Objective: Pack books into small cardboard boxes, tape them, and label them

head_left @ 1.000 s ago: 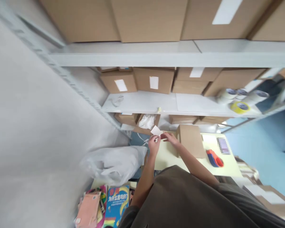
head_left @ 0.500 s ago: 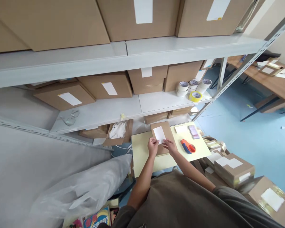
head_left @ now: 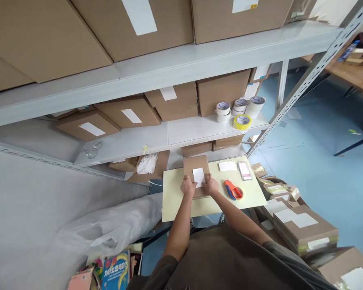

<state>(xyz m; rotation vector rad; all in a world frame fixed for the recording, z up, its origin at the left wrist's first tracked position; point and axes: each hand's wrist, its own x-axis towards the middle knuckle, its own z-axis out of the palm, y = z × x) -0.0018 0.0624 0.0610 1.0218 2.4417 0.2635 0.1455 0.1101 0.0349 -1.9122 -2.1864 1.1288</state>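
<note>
A small brown cardboard box lies on the pale yellow tabletop, a blank-looking white label on its upper face. My left hand grips the box's left edge, its thumb resting at the label's lower left. On the opposite edge my right hand is closed in the same way, thumb by the label's lower right. The fingers under both hands are partly hidden. Just right of my right hand sits an orange and blue tape dispenser. Behind it lie a white paper slip and a blurred-out phone-shaped item.
A grey metal shelf with cartons stands ahead, holding white tape rolls and a yellow roll. Taped parcels are piled on the right. A translucent plastic bag and books are at lower left.
Both hands have moved from the label's lower corners to the box's side edges. The label now lies flatter and straighter on the box. My view has shifted slightly.
</note>
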